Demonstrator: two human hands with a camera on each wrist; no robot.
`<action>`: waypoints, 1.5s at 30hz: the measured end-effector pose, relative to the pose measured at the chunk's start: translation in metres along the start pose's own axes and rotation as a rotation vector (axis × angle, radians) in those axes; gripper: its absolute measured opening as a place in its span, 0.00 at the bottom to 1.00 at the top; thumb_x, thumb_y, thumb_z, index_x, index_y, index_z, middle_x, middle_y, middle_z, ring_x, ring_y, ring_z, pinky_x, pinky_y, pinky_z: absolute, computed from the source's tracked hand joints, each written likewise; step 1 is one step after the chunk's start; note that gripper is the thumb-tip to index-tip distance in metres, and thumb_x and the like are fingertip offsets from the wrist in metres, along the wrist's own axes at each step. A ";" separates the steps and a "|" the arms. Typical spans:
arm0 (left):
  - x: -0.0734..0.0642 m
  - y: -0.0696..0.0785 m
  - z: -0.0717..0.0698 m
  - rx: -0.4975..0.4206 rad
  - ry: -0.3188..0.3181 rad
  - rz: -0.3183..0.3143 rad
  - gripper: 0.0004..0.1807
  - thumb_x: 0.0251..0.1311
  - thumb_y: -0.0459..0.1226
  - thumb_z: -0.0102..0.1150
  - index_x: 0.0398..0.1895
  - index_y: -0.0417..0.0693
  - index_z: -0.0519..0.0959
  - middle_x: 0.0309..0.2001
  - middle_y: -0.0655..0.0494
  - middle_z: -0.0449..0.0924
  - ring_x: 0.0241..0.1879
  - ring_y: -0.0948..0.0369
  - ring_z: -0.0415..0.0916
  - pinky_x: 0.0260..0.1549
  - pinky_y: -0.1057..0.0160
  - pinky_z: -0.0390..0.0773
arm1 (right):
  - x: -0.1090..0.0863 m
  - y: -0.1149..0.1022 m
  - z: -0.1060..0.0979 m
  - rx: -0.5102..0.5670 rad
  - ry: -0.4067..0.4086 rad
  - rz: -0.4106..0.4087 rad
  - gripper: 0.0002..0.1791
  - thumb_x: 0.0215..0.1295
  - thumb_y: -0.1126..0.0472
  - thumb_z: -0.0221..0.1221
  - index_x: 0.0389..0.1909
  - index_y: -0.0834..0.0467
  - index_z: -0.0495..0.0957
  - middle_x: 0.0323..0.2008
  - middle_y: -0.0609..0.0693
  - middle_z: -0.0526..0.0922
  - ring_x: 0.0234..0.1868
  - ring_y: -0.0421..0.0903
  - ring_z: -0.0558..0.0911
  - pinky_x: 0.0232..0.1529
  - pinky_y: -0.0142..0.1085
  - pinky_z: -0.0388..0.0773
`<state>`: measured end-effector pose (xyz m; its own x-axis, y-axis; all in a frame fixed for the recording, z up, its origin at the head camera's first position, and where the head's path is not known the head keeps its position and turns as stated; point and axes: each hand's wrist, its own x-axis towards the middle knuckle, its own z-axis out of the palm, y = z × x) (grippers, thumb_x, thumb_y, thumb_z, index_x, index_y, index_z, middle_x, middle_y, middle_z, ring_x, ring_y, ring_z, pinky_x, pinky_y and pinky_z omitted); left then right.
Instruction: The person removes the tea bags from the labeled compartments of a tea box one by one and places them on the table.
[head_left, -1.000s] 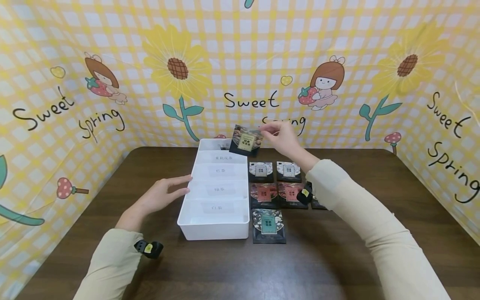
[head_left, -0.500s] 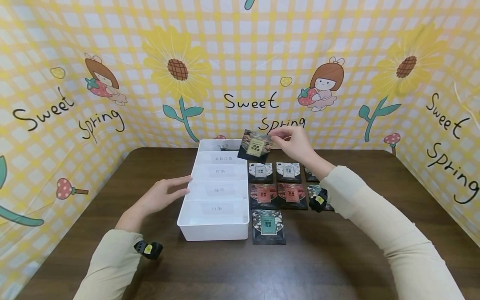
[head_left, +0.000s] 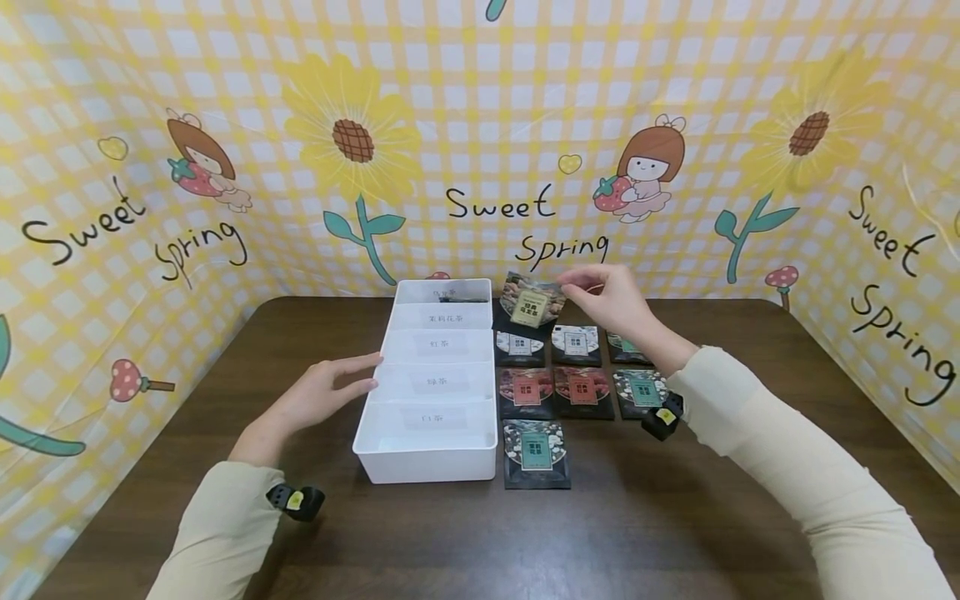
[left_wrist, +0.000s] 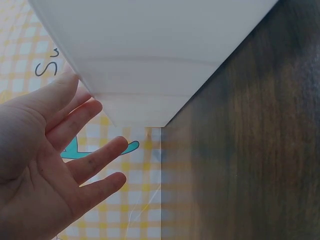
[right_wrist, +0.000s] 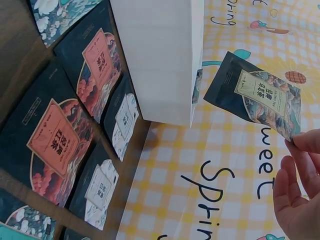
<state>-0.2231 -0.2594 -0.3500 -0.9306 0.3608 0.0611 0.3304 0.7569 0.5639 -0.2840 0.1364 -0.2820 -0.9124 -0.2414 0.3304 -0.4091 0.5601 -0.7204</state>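
Observation:
My right hand [head_left: 618, 304] pinches an oolong tea packet [head_left: 531, 305] with a pale yellow label by its upper right corner. The packet hangs in the air just right of the box's far end, tilted, as the right wrist view shows too. A long white divided box [head_left: 426, 465] with labelled compartments stands on the table. My left hand [head_left: 318, 396] touches the box's left wall with its fingertips; in the left wrist view the fingers are spread and fairly straight. A dark edge, likely of a packet [head_left: 462, 300], shows in the farthest compartment.
Right of the box lie rows of tea packets: white-labelled packets [head_left: 576, 343] at the back, red-labelled ones [head_left: 582, 392], and green-labelled ones, the nearest packet [head_left: 537, 454] by the box's front corner. A checked cloth [head_left: 480, 125] hangs behind the brown table [head_left: 480, 542].
My right hand has moved right and lower with the tea packet, from above the box's far end to beside it. My left hand stays on the box wall.

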 end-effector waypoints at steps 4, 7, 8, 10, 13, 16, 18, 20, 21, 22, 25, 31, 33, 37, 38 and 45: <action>0.000 0.000 0.000 0.000 0.002 0.003 0.27 0.64 0.46 0.53 0.64 0.43 0.68 0.63 0.41 0.68 0.64 0.42 0.64 0.60 0.40 0.66 | -0.005 0.003 -0.005 -0.009 -0.004 0.016 0.11 0.65 0.61 0.57 0.44 0.59 0.82 0.47 0.57 0.83 0.39 0.51 0.82 0.32 0.28 0.75; 0.000 0.000 0.000 0.001 0.006 0.002 0.27 0.64 0.45 0.53 0.64 0.43 0.68 0.64 0.41 0.68 0.65 0.42 0.64 0.60 0.40 0.65 | -0.009 0.006 -0.008 -0.025 -0.009 0.021 0.11 0.65 0.60 0.57 0.44 0.59 0.82 0.46 0.57 0.84 0.38 0.49 0.81 0.31 0.27 0.76; 0.000 0.000 0.000 0.001 0.006 0.002 0.27 0.65 0.45 0.53 0.64 0.43 0.68 0.64 0.41 0.68 0.65 0.42 0.64 0.61 0.40 0.65 | -0.011 0.007 -0.010 -0.029 -0.011 0.021 0.11 0.65 0.60 0.57 0.44 0.59 0.82 0.45 0.58 0.84 0.37 0.47 0.81 0.31 0.27 0.76; -0.001 0.000 -0.001 0.002 0.009 0.000 0.27 0.65 0.45 0.53 0.64 0.43 0.68 0.64 0.41 0.67 0.65 0.43 0.63 0.61 0.40 0.65 | -0.013 0.009 -0.012 -0.035 -0.022 0.025 0.11 0.65 0.60 0.57 0.44 0.59 0.82 0.45 0.58 0.84 0.35 0.42 0.81 0.32 0.26 0.76; -0.001 0.001 -0.001 0.006 0.009 -0.002 0.27 0.65 0.45 0.53 0.64 0.43 0.68 0.64 0.41 0.67 0.65 0.43 0.63 0.61 0.40 0.64 | -0.018 0.011 -0.016 -0.038 -0.044 0.035 0.12 0.65 0.60 0.57 0.43 0.60 0.82 0.45 0.59 0.84 0.33 0.36 0.80 0.32 0.25 0.76; -0.001 0.001 -0.001 0.006 0.007 -0.004 0.27 0.65 0.44 0.53 0.64 0.43 0.68 0.64 0.41 0.67 0.65 0.43 0.63 0.61 0.41 0.64 | -0.022 0.013 -0.018 -0.047 -0.067 0.048 0.12 0.65 0.60 0.57 0.44 0.61 0.82 0.44 0.59 0.84 0.33 0.36 0.80 0.33 0.25 0.76; -0.001 0.001 -0.001 0.002 0.004 -0.006 0.27 0.65 0.44 0.53 0.64 0.43 0.68 0.64 0.41 0.67 0.65 0.43 0.63 0.61 0.41 0.65 | -0.024 0.016 -0.020 -0.056 -0.077 0.057 0.12 0.65 0.60 0.57 0.44 0.61 0.82 0.43 0.59 0.84 0.34 0.39 0.81 0.34 0.26 0.77; -0.001 0.002 -0.001 -0.004 0.003 -0.006 0.27 0.64 0.44 0.53 0.64 0.43 0.68 0.64 0.41 0.67 0.65 0.43 0.63 0.61 0.41 0.65 | -0.027 0.017 -0.021 -0.059 -0.087 0.062 0.12 0.65 0.60 0.56 0.44 0.61 0.82 0.42 0.59 0.84 0.35 0.40 0.81 0.35 0.26 0.77; -0.001 0.002 -0.001 -0.007 0.003 -0.008 0.27 0.64 0.44 0.53 0.64 0.43 0.68 0.64 0.41 0.67 0.65 0.43 0.63 0.61 0.41 0.65 | -0.028 0.018 -0.022 -0.063 -0.090 0.066 0.12 0.65 0.59 0.57 0.44 0.61 0.82 0.42 0.59 0.84 0.35 0.40 0.81 0.35 0.27 0.77; -0.001 0.002 -0.001 -0.009 0.003 -0.009 0.27 0.64 0.44 0.53 0.64 0.43 0.68 0.64 0.41 0.67 0.65 0.43 0.63 0.61 0.41 0.65 | -0.029 0.019 -0.022 -0.067 -0.094 0.069 0.12 0.65 0.59 0.57 0.44 0.61 0.82 0.42 0.59 0.84 0.35 0.40 0.81 0.36 0.27 0.77; -0.001 0.002 -0.001 -0.014 0.003 -0.011 0.27 0.64 0.44 0.53 0.64 0.43 0.68 0.64 0.41 0.67 0.65 0.43 0.63 0.61 0.40 0.65 | -0.032 0.021 -0.025 -0.075 -0.105 0.076 0.12 0.65 0.58 0.57 0.44 0.60 0.81 0.43 0.58 0.84 0.36 0.40 0.80 0.37 0.28 0.77; -0.001 0.001 -0.001 -0.020 0.000 -0.018 0.27 0.65 0.44 0.53 0.65 0.44 0.67 0.65 0.41 0.67 0.66 0.43 0.62 0.61 0.40 0.65 | -0.041 0.027 -0.032 -0.079 -0.134 0.090 0.12 0.65 0.57 0.56 0.44 0.59 0.82 0.42 0.57 0.85 0.34 0.36 0.79 0.37 0.29 0.77; -0.001 0.002 -0.001 -0.020 -0.001 -0.018 0.27 0.65 0.44 0.53 0.65 0.43 0.67 0.65 0.41 0.66 0.66 0.42 0.62 0.61 0.40 0.64 | -0.044 0.030 -0.034 -0.082 -0.141 0.098 0.12 0.65 0.57 0.56 0.44 0.59 0.82 0.41 0.57 0.85 0.34 0.35 0.79 0.37 0.30 0.77; -0.001 0.003 -0.001 -0.020 -0.003 -0.019 0.27 0.65 0.45 0.53 0.65 0.43 0.67 0.65 0.41 0.66 0.66 0.42 0.62 0.61 0.40 0.64 | -0.050 0.035 -0.037 -0.090 -0.163 0.120 0.13 0.65 0.55 0.56 0.44 0.58 0.81 0.42 0.56 0.84 0.34 0.35 0.78 0.36 0.31 0.76; -0.002 0.003 -0.001 -0.020 -0.004 -0.019 0.27 0.65 0.45 0.53 0.65 0.43 0.67 0.65 0.41 0.66 0.66 0.42 0.62 0.61 0.40 0.64 | -0.051 0.036 -0.038 -0.089 -0.168 0.125 0.14 0.65 0.55 0.56 0.45 0.58 0.81 0.42 0.56 0.84 0.34 0.36 0.78 0.36 0.31 0.76; -0.002 0.002 0.000 -0.013 -0.001 -0.016 0.27 0.65 0.45 0.53 0.64 0.43 0.67 0.65 0.41 0.67 0.66 0.42 0.62 0.61 0.40 0.64 | -0.058 0.043 -0.042 -0.079 -0.209 0.152 0.14 0.65 0.56 0.57 0.44 0.60 0.81 0.42 0.57 0.85 0.32 0.33 0.78 0.34 0.31 0.77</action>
<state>-0.2207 -0.2589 -0.3486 -0.9357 0.3492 0.0510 0.3133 0.7552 0.5757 -0.2481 0.2079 -0.3059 -0.9491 -0.3038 0.0828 -0.2725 0.6607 -0.6994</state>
